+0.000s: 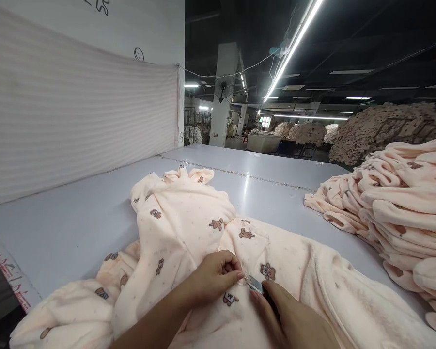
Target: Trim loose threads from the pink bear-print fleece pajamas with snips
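Observation:
A pale peach fleece garment [189, 218] printed with small brown bears lies spread and rumpled in front of me, with a hood-like part at its far end. Over its middle, my left hand [218, 274] is closed, thumb and fingers pinching a small pale bit at the garment's surface; whether that is cloth or loose thread I cannot tell. My right hand [283, 310] is wrapped round thread snips [255, 284], whose light metal blades point left at the left fingertips. The handle is mostly hidden in the palm.
On the right rises a tall stack of the same peach garments [403, 208]. The smooth grey table [272, 194] extends behind, bordered left by a cloth-covered wall [83, 106]. Farther back are a pillar with a fan [223, 91] and large fabric heaps [381, 128].

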A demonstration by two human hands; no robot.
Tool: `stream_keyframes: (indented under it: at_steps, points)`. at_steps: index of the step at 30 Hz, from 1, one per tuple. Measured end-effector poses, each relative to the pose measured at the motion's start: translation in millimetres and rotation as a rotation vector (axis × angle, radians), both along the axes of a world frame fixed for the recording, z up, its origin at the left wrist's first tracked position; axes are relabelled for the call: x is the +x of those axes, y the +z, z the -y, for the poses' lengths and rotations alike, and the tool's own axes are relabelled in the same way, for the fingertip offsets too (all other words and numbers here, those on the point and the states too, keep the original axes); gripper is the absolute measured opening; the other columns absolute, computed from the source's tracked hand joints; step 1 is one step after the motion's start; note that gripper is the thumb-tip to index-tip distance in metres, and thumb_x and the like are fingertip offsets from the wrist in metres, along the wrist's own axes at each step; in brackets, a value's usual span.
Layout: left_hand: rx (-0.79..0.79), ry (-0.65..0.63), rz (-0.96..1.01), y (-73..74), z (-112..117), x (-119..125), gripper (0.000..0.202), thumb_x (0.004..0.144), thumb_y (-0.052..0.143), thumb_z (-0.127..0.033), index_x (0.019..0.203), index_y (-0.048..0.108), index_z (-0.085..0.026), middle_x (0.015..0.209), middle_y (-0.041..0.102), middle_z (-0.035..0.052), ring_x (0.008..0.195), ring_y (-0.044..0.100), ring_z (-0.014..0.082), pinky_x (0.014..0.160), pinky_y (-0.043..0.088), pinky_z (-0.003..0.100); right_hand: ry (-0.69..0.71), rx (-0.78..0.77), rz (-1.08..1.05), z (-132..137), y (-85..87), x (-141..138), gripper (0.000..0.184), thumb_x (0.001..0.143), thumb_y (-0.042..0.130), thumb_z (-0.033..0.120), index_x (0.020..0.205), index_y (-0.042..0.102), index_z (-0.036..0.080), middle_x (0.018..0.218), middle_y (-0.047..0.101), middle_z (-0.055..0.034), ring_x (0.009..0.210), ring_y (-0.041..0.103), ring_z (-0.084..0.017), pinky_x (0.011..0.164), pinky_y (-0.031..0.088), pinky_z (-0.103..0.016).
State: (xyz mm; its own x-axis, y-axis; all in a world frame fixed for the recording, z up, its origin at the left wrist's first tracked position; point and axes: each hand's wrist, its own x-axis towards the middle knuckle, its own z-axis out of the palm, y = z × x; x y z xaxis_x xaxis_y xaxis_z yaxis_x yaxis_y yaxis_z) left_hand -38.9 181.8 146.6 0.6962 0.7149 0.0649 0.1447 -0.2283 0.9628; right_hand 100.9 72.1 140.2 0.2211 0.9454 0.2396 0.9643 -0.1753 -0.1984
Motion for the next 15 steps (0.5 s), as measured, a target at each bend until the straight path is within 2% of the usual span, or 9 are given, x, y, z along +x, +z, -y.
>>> stream_keyframes:
  at_steps: [7,10,13,15]
  points:
    - [-0.049,0.021,0.053,-0.4,3.1,2.2,0.007,0.073,0.056,-0.020,0.070,0.055,-0.014,0.064,0.048,-0.0023,0.062,0.043,0.0099,0.057,0.034,0.021,-0.025,0.027,0.122,-3.2,0.6,-2.5,0.027,0.092,0.034,0.038,0.073,0.049,0.028,0.058,0.066,0.0038,0.049,0.064,-0.021,0.043,0.034,-0.027]
    - [-0.068,0.020,0.084,-1.0,4.2,4.0,0.011,0.072,0.059,-0.023,0.069,0.055,-0.014,0.064,0.048,-0.0021,0.061,0.041,0.0098,0.057,0.033,0.021,-0.020,0.026,0.123,-3.0,-0.9,-2.2,0.027,0.092,0.032,0.035,0.074,0.050,0.027,0.065,0.068,0.0026,0.054,0.066,-0.021,0.044,0.035,-0.027]
    - [-0.101,-0.008,0.141,-3.3,1.3,3.6,0.022,0.070,0.064,-0.034,0.070,0.055,-0.014,0.064,0.048,-0.0017,0.061,0.041,0.0099,0.057,0.033,0.022,-0.030,0.027,0.080,-3.6,-2.5,-2.6,0.030,0.093,0.032,0.035,0.070,0.049,0.027,0.061,0.066,0.0026,0.055,0.065,-0.022,0.045,0.036,-0.028]
    - [-0.139,-0.075,0.193,-6.5,-4.4,-0.6,0.035,0.067,0.066,-0.048,0.068,0.057,-0.014,0.063,0.051,0.0001,0.060,0.044,0.0108,0.058,0.036,0.023,-0.038,0.039,0.026,-3.8,-1.7,-3.9,0.032,0.093,0.032,0.038,0.067,0.048,0.027,0.057,0.064,0.0029,0.055,0.065,-0.023,0.045,0.037,-0.029]
